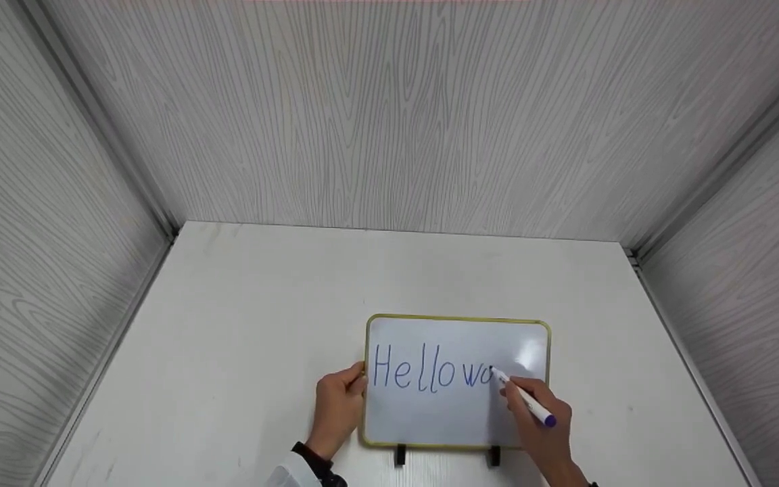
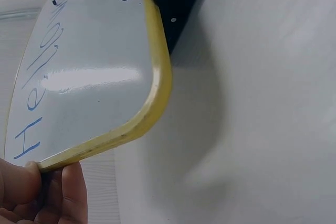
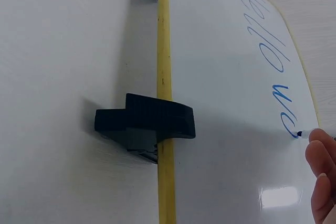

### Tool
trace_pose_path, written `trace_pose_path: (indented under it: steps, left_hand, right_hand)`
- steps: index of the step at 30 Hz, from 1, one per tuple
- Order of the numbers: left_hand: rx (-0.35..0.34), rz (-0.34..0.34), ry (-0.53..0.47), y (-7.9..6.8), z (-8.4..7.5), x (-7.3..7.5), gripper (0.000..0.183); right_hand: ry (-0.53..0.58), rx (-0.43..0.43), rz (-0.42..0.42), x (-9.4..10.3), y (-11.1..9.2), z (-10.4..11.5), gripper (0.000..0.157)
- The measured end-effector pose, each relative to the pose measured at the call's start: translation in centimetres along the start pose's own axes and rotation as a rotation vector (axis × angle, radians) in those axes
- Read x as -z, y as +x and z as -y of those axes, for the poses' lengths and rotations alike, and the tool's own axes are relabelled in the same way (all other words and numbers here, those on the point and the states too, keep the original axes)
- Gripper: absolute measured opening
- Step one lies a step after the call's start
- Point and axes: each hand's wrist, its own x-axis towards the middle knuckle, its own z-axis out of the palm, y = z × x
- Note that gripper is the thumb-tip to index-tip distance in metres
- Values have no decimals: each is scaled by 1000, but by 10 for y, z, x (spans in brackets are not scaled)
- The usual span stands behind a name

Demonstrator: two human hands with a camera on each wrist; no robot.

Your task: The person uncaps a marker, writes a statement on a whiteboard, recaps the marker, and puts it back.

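A small whiteboard with a yellow frame stands propped on a black stand, with "Hello wo" written across it in blue. My left hand pinches the board's left edge between thumb and fingers, seen close in the left wrist view, where the left hand grips the yellow rim. My right hand holds a white marker with a purple-blue end. Its dark tip touches the board at the letter "o". In the right wrist view, the fingers of the right hand are partly cut off by the frame's edge.
Two black stand feet show below the board's lower edge. The board stands on a white tabletop. Grey wood-grain panels rise at the back, left and right. A dark band circles the left wrist.
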Motion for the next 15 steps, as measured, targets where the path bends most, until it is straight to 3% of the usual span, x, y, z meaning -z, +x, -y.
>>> trace_pose_path:
  steps: [7,15]
  left_hand:
    - [26,-7,-26,-1,-1,1,32]
    - [14,2,-13,0,-1,1,32]
  right_hand:
    - [48,56,39,-1,-8,-4,23]
    - [46,90,1,7,-13,-4,25]
